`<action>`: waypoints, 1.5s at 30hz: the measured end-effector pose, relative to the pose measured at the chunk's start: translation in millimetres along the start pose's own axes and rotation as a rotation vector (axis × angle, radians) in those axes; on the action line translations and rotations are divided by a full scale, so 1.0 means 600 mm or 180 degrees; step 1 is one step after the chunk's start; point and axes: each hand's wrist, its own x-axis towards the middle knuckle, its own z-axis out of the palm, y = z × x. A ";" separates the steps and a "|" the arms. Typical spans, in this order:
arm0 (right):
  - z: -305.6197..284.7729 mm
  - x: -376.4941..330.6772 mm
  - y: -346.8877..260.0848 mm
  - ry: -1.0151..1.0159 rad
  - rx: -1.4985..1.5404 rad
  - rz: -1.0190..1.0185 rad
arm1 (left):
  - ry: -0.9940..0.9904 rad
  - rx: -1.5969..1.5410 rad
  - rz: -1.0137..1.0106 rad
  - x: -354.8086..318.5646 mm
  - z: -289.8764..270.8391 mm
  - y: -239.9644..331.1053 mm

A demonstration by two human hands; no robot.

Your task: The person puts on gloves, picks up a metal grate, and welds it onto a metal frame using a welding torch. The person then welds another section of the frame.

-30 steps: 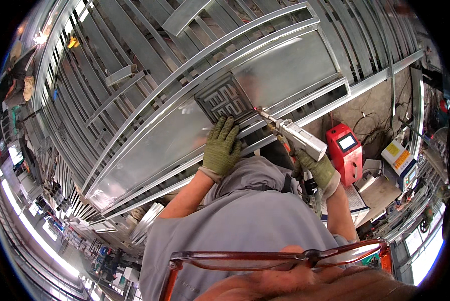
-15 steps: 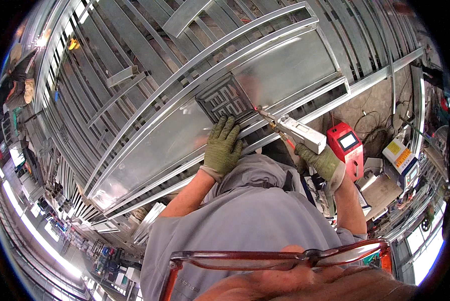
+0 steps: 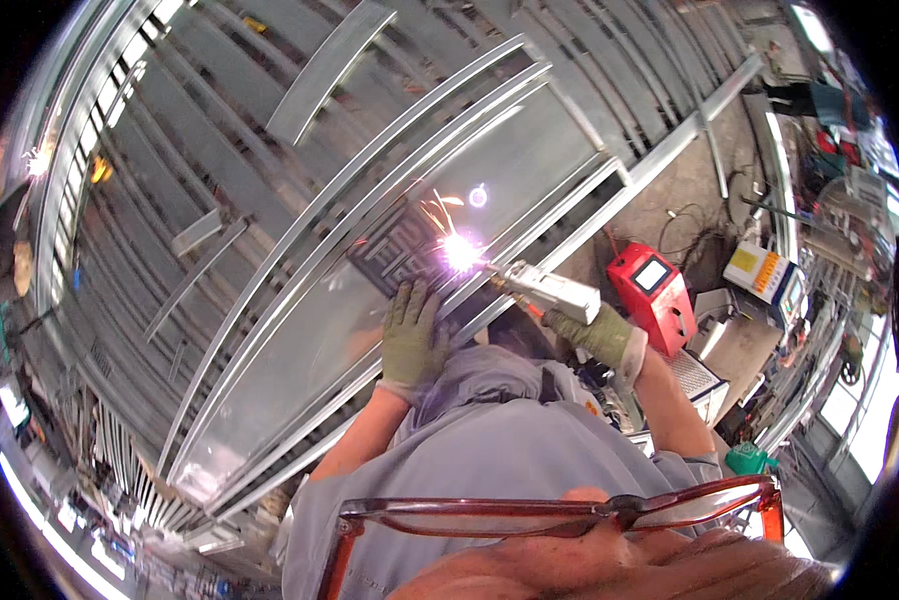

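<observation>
A dark square metal plate with a raised maze-like pattern [image 3: 387, 252] lies on a curved-edged sheet metal panel [image 3: 304, 375]. My left hand [image 3: 412, 338], in a green glove, rests flat with fingers stretched out, fingertips at the plate's near edge. In my gloved right hand [image 3: 597, 337] is a white handheld welding gun [image 3: 554, 289], its nozzle pointing left to the plate's right corner. A bright flash [image 3: 459, 252] with flying sparks burns at the nozzle tip and hides that corner.
Long metal slats [image 3: 219, 130] and a loose flat strip [image 3: 334, 70] lie beyond the panel. To the right stand a red machine with a screen [image 3: 653, 290] and a white-and-orange box [image 3: 759, 272]. More sparks [image 3: 37, 160] fly at the far left, near another person.
A bright welding flash with sparks has appeared at the gun's tip. The whole view has shifted, so the plate and gun sit further left and lower. Both hands keep their places at plate and gun.
</observation>
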 end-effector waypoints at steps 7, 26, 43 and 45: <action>0.043 -0.025 0.041 0.0357 -0.0191 0.0010 | -0.0081 -0.0050 0.0039 -0.007 0.010 -0.014; -0.121 0.093 -0.055 -0.0867 -0.1787 -0.0522 | 0.0566 0.0206 -0.0700 -0.004 0.050 0.047; -0.235 0.162 -0.049 -0.1250 -0.1564 -0.0318 | 0.0501 0.0139 -0.1651 0.023 0.071 0.110; -0.262 0.172 -0.035 -0.1146 -0.1463 -0.0460 | 0.0521 0.0140 -0.1660 0.025 0.070 0.111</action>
